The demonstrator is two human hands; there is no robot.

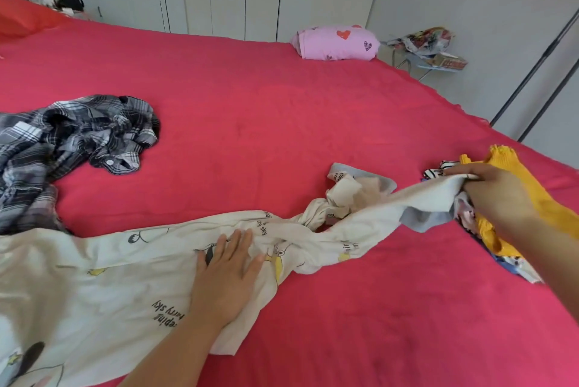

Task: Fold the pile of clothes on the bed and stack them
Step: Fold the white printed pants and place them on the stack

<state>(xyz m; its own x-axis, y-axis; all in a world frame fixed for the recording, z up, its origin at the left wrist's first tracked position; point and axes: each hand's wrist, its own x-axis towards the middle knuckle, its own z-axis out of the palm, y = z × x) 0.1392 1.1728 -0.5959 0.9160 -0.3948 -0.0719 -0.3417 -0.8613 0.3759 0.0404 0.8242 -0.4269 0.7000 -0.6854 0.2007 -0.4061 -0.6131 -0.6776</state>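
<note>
1. Cream cartoon-printed cotton garment lies twisted across the red bed.
2. Left grip, fingers flat, presses its middle as an anchor.
3. Right grip pinches its far end, likely to pull it straight.

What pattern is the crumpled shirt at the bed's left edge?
The shirt is black, grey and white plaid; head view.

The left grip lies flat, palm down, fingers straight, its bare forearm reaching in from below. The right grip, arm stretched in from the right, curls its fingers round the cream printed cotton garment.
</note>
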